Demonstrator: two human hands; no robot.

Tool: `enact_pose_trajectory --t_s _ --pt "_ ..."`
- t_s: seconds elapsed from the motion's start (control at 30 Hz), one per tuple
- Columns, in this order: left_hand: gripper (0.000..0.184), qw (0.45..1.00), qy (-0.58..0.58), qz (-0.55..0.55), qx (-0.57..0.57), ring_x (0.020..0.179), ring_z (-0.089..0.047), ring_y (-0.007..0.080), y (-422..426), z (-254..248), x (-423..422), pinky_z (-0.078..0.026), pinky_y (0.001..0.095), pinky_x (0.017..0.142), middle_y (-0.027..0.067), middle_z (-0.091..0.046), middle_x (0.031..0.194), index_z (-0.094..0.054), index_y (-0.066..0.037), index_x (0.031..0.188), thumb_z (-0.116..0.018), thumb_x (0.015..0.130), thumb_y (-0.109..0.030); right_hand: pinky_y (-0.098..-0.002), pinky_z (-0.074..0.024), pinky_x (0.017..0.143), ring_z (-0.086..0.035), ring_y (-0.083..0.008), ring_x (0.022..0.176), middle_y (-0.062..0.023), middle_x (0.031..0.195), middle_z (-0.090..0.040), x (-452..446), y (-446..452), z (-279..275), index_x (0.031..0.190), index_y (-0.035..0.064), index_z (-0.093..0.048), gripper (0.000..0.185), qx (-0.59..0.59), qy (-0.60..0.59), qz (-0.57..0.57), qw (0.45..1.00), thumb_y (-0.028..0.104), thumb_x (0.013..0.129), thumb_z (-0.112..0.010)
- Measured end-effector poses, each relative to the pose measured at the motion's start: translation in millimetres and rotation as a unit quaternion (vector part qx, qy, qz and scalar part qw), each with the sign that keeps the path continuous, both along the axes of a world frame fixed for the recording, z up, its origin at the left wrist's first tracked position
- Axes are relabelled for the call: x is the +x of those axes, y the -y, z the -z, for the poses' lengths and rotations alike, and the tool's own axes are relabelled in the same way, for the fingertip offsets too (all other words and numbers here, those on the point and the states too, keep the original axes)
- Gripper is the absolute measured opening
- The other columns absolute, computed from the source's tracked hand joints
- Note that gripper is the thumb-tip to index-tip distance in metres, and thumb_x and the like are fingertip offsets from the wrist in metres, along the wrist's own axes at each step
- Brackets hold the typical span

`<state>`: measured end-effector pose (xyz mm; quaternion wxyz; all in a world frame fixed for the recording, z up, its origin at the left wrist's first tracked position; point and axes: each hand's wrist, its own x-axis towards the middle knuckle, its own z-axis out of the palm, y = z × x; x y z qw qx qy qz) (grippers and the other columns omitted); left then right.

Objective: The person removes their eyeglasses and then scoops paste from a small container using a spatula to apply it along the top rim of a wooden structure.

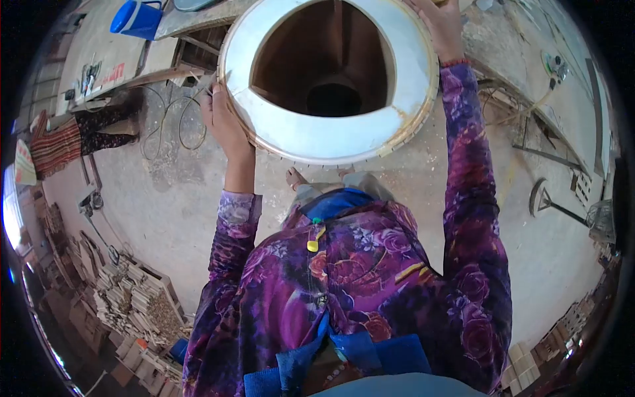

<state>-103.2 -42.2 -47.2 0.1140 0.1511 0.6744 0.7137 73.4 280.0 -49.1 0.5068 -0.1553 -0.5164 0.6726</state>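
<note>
A large round hollow piece (317,140) with a white top ring and a dark brown inside is tilted in front of me. Its opening is rounded at the back and nearly straight at the near side, and a dark round hole shows deep inside. My left hand (223,119) holds the left edge, its fingers partly hidden against the side. At the upper right edge, my right hand (444,28) grips the same piece; the top of the frame cuts off some of its fingers.
A blue cooler jug (140,20) stands on a worktable at upper left. Another person (59,149) is at the left. Wood offcuts (142,301) are stacked lower left. A worktable (503,49) holds a cabled tool (555,66) at right; a pedestal fan (600,221) lies beyond.
</note>
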Motion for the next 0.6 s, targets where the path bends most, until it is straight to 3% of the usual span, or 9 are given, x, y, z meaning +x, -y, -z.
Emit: enact_pose_trajectory --t_s 0.13,0.2,0.27,0.33,0.4,0.43,0.5,0.53,0.6 --pt "0.036 0.994 -0.100 0.013 -0.048 0.102 -0.058 0.0171 -2 11 -19 -0.046 0.0313 0.090 0.0121 -0.063 0.120 -0.059 0.005 0.130 -0.045 0.107 -0.019 -0.0315 -0.0587 0.085 -0.064 -0.0177 0.103 -0.0070 0.119 -0.059 10 -20 32 0.143 0.0055 -0.040 0.061 0.011 0.011 0.024 1.000 -0.005 0.088 -0.066" --pt "0.037 0.865 -0.465 -0.031 -0.185 0.088 -0.059 0.0153 0 2 -34 -0.048 0.0303 0.079 0.0097 -0.067 0.108 -0.059 0.003 0.132 -0.045 0.108 -0.022 -0.0325 -0.0582 0.086 -0.064 -0.0183 0.103 -0.0077 0.122 -0.059 25 -24 31 0.142 0.0047 -0.041 0.062 0.151 0.083 0.134 0.976 -0.005 0.087 -0.066" --pt "0.034 0.894 -0.398 0.064 -0.197 0.079 -0.058 0.0149 -5 -31 -38 -0.047 0.0300 0.072 0.0083 -0.068 0.100 -0.061 -0.001 0.130 -0.047 0.108 -0.023 -0.0354 -0.0565 0.091 -0.064 -0.0212 0.105 -0.0089 0.125 -0.059 52 18 -1 0.142 0.0051 -0.043 0.062 0.121 0.058 0.105 0.985 -0.003 0.086 -0.067" --pt "0.031 0.912 -0.332 0.150 -0.187 0.070 -0.056 0.0145 12 -65 -23 -0.046 0.0297 0.065 0.0070 -0.070 0.092 -0.063 -0.005 0.127 -0.048 0.107 -0.023 -0.0404 -0.0530 0.100 -0.062 -0.0274 0.118 -0.0104 0.128 -0.059 77 102 -50 0.144 0.0085 -0.043 0.062 -0.022 0.165 0.150 0.975 -0.001 0.087 -0.067" --pt "0.019 0.862 -0.292 0.272 -0.312 0.060 -0.059 0.0195 7 -90 7 -0.045 0.0320 0.056 0.0052 -0.067 0.075 -0.064 -0.011 0.116 -0.055 0.104 -0.024 -0.0378 -0.0535 0.101 -0.063 -0.0270 0.117 -0.0134 0.128 -0.059 110 123 -24 0.139 0.0037 -0.044 0.059 0.033 0.188 0.101 0.976 -0.005 0.085 -0.067" --pt "0.019 0.861 -0.295 0.273 -0.311 0.060 -0.059 0.0195 5 -99 19 -0.045 0.0320 0.056 0.0052 -0.067 0.075 -0.064 -0.011 0.116 -0.055 0.104 -0.024 -0.0352 -0.0540 0.101 -0.065 -0.0267 0.115 -0.0165 0.129 -0.059 122 134 -8 0.133 -0.0012 -0.045 0.056 0.087 0.211 0.052 0.972 -0.010 0.083 -0.067" --pt "0.009 0.751 -0.422 0.371 -0.347 0.067 -0.064 0.0269 3 -111 43 -0.048 0.0353 0.057 0.0079 -0.065 0.081 -0.063 -0.015 0.108 -0.058 0.100 -0.016 -0.0327 -0.0527 0.098 -0.063 -0.0219 0.114 -0.0129 0.127 -0.058 117 163 6 0.133 0.0013 -0.046 0.060 0.118 0.202 0.055 0.971 -0.006 0.080 -0.073" --pt "0.009 0.750 -0.422 0.373 -0.345 0.067 -0.064 0.0269 2 -115 50 -0.048 0.0353 0.057 0.0079 -0.065 0.081 -0.063 -0.015 0.108 -0.058 0.100 -0.016 -0.0301 -0.0514 0.095 -0.061 -0.0171 0.113 -0.0093 0.125 -0.058 113 175 10 0.132 0.0038 -0.048 0.064 0.148 0.196 0.055 0.968 -0.001 0.077 -0.080" --pt "0.017 0.681 -0.525 0.424 -0.284 0.071 -0.062 0.0241 0 -119 63 -0.046 0.0305 0.063 0.0076 -0.062 0.087 -0.066 -0.009 0.111 -0.064 0.094 -0.005 -0.0323 -0.0491 0.100 -0.059 -0.0196 0.117 -0.0103 0.128 -0.057 107 192 16 0.133 0.0024 -0.047 0.065 0.172 0.237 0.060 0.954 -0.005 0.077 -0.077"
